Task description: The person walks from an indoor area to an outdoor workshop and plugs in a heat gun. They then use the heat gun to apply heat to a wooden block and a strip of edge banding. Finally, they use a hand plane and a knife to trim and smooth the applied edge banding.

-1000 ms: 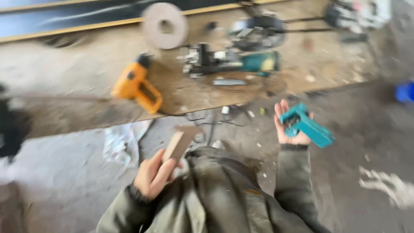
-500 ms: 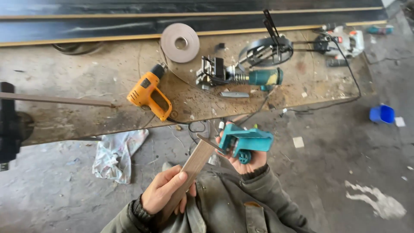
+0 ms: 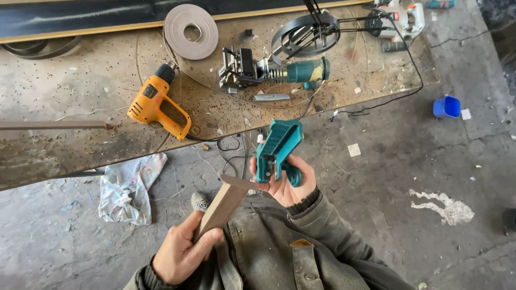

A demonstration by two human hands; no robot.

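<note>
My left hand (image 3: 181,251) grips a flat brown strip of edge banding (image 3: 226,202) that points up and to the right. Its upper end meets a teal hand-held trimmer tool (image 3: 277,150), which my right hand (image 3: 288,183) holds upright in front of my chest. Both sleeves are grey-green. The strip's tip lies at the tool's lower edge; whether it sits inside the tool is not visible.
A worn workbench (image 3: 80,107) carries a yellow heat gun (image 3: 156,102), a roll of brown banding (image 3: 191,24), a teal power tool (image 3: 279,70), a utility knife (image 3: 271,97) and cables. On the concrete floor lie a rag (image 3: 129,185) and a blue cup (image 3: 447,107).
My right hand brought the teal tool in from the right to the centre, turning it upright. My left hand raised the strip until its end met the tool.
</note>
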